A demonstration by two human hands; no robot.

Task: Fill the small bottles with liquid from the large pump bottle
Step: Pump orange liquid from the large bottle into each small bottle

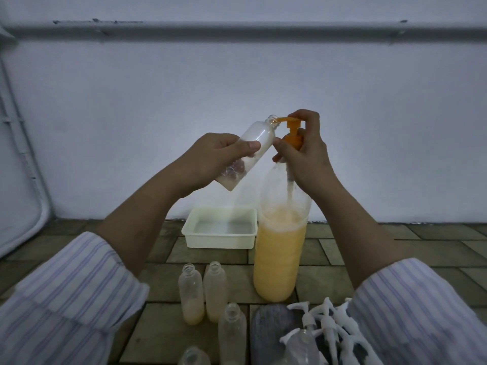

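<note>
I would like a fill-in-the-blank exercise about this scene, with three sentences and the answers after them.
1. The left hand holds a small clear plastic bottle tilted with its open mouth at the ______ spout of the pump.
2. The right hand rests on the pump head of the large clear bottle, which holds ______ liquid.
3. Behind the large bottle's left side sits a cream rectangular plastic ______ on the tiled floor.

Answers: orange; orange; tray
</note>
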